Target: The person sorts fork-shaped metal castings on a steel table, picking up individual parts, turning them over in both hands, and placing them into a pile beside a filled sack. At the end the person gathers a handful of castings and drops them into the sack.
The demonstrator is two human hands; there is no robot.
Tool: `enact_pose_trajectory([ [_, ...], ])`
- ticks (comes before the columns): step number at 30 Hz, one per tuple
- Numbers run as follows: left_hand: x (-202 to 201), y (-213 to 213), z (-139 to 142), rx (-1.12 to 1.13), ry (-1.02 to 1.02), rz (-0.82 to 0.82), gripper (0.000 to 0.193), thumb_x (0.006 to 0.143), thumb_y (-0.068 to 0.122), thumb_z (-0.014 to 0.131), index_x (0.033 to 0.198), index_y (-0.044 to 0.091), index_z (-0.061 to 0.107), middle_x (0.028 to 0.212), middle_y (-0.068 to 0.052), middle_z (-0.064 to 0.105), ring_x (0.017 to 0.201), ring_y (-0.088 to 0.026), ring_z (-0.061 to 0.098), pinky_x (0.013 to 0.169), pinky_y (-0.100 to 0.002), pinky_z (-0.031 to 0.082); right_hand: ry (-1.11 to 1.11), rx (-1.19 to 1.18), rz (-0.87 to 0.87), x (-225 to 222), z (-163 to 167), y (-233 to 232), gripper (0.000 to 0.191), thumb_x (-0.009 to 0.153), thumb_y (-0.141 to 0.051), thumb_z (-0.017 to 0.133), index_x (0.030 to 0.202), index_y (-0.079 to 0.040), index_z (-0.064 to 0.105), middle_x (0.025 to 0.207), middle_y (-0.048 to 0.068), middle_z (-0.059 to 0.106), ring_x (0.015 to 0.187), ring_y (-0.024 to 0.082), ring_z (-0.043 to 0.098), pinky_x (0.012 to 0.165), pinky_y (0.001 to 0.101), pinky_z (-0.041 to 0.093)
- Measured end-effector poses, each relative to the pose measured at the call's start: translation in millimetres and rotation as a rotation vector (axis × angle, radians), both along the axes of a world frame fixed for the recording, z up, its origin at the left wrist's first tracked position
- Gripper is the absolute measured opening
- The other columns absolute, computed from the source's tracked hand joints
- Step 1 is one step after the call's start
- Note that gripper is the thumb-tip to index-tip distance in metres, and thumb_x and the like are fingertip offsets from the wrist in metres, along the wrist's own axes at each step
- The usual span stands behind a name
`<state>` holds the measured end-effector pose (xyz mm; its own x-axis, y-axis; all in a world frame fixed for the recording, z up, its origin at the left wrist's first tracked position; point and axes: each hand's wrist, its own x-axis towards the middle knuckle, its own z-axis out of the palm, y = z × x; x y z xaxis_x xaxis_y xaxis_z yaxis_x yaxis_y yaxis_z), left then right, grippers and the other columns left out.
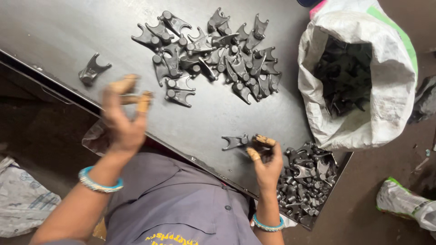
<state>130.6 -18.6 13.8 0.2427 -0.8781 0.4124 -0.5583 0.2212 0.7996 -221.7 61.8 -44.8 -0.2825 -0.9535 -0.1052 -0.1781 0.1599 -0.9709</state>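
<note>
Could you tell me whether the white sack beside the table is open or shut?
Open: the white sack's mouth gapes wide, showing dark metal parts inside.

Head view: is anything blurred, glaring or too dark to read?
Head view: the left hand is motion-blurred; the right hand with its forked metal part is sharper; soft glare on the dark table; parts inside the white sack sit in shadow.
</note>
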Motion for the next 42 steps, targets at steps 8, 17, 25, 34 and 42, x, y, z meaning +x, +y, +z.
enact_pose_trajectory([
  [8,-109,-22,-20,0.161,0.338,-0.358,0.037,0.093,0.007,0.076,0.129,0.001,0.065,0.119,-0.009,0.068,0.105,-0.017,0.066,0.088,-0.031,0.056,0.764,-0.085,0.293,34,27,-23,0.054,0.071,0.0,0.083,0.121,-0.001,0.064,0.116,0.018,0.066,0.111,0.037,0.061,0.096,0.043,0.05],
  [17,-143,-12,-17,0.574,0.723,-0.543,0.034,0.1,0.009,0.063,0.132,0.002,0.067,0.124,-0.007,0.075,0.108,-0.012,0.07,0.092,-0.025,0.057,0.205,-0.024,0.038,21,10,-7,0.047,0.075,-0.005,0.087,0.114,0.0,0.061,0.107,0.008,0.073,0.095,0.018,0.069,0.085,0.0297,0.057],
  [25,-140,-4,-10,0.836,1.178,-0.775,0.047,0.09,-0.001,0.07,0.136,-0.002,0.062,0.127,-0.011,0.071,0.113,-0.015,0.067,0.097,-0.028,0.055,-0.821,0.147,-0.095,7,-16,4,0.029,0.088,-0.003,0.078,0.112,-0.003,0.063,0.103,0.009,0.071,0.087,0.019,0.069,0.073,0.0345,0.06],
  [34,-143,1,-26,0.941,1.158,-0.692,0.023,0.086,0.003,0.077,0.108,-0.003,0.071,0.095,-0.008,0.075,0.085,-0.016,0.073,0.072,-0.031,0.061,-1.146,0.281,-0.138,7,-34,9,0.044,0.085,-0.035,0.078,0.117,-0.01,0.064,0.096,0.007,0.071,0.078,0.022,0.07,0.059,0.0317,0.06],
  [42,-123,5,-31,0.585,0.49,-0.739,0.03,0.081,0.005,0.077,0.111,0.003,0.073,0.101,-0.009,0.077,0.09,-0.022,0.076,0.079,-0.033,0.06,-0.981,0.301,0.098,-6,-25,2,0.038,0.091,-0.031,0.081,0.112,-0.006,0.06,0.085,0.012,0.07,0.064,0.023,0.067,0.044,0.0233,0.048],
])
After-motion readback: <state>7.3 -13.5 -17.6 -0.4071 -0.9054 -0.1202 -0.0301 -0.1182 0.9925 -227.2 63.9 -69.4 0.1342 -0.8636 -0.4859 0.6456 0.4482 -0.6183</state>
